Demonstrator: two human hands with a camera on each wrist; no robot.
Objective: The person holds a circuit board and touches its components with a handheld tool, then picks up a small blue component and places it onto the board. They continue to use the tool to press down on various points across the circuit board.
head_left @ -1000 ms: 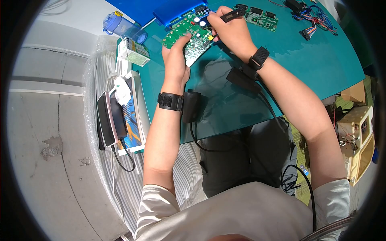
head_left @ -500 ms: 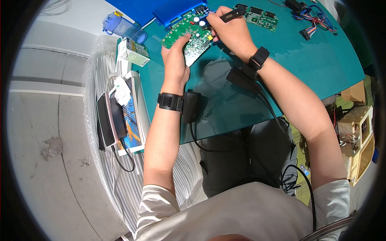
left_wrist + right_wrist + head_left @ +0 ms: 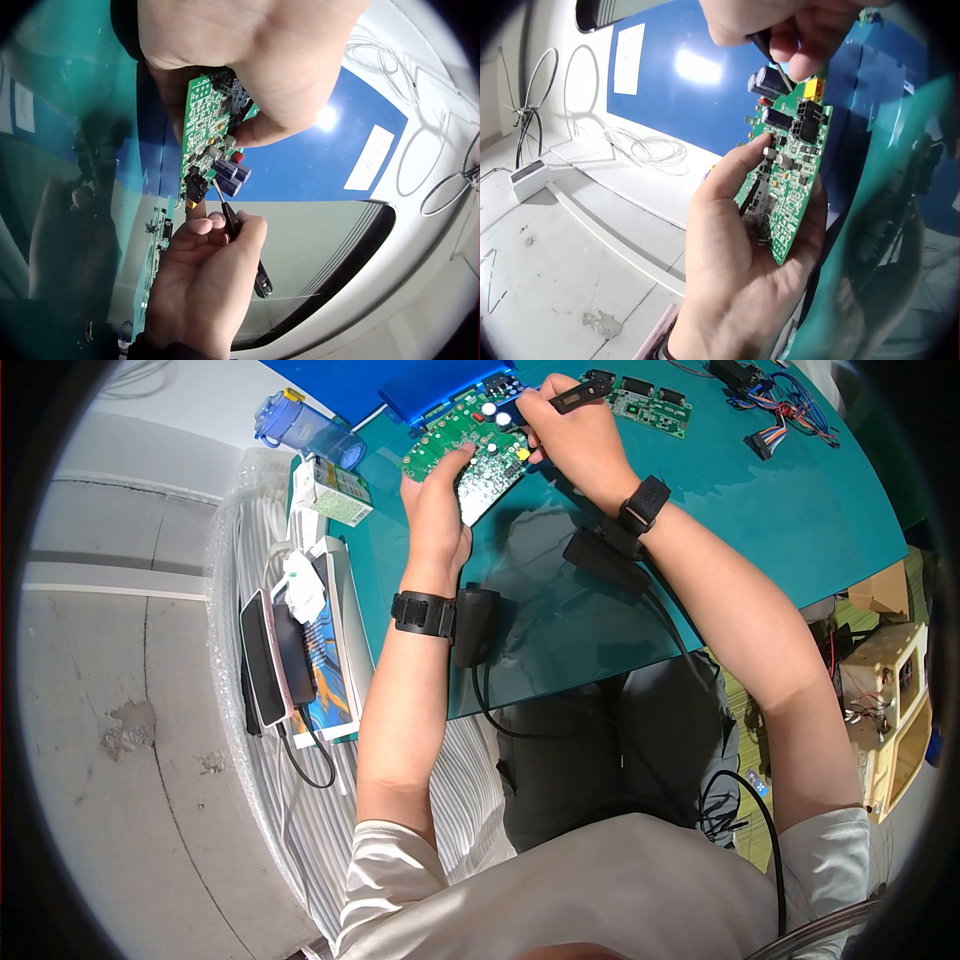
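Observation:
In the head view my left hand (image 3: pixel 437 510) grips a green circuit board (image 3: pixel 490 485), its thumb on the component side and the fingers behind. The board is tilted above the table; in the right wrist view it carries dark cylindrical capacitors (image 3: pixel 778 118), a yellow connector (image 3: pixel 814 91) and black sockets (image 3: pixel 807 121). My right hand (image 3: pixel 585 445) pinches a black pen-shaped tool (image 3: pixel 580 397) with a slim metal tip (image 3: pixel 217 190). That tip is right at the capacitors in the left wrist view. Exactly what kind of tool it is I cannot tell.
A second green board (image 3: pixel 650 408) and a bundle of coloured wires (image 3: pixel 790 415) lie on the green table (image 3: pixel 800 510). At left stand a blue-capped bottle (image 3: pixel 300 428) and a small carton (image 3: pixel 335 490). A blue panel (image 3: pixel 425 395) is beyond the held board.

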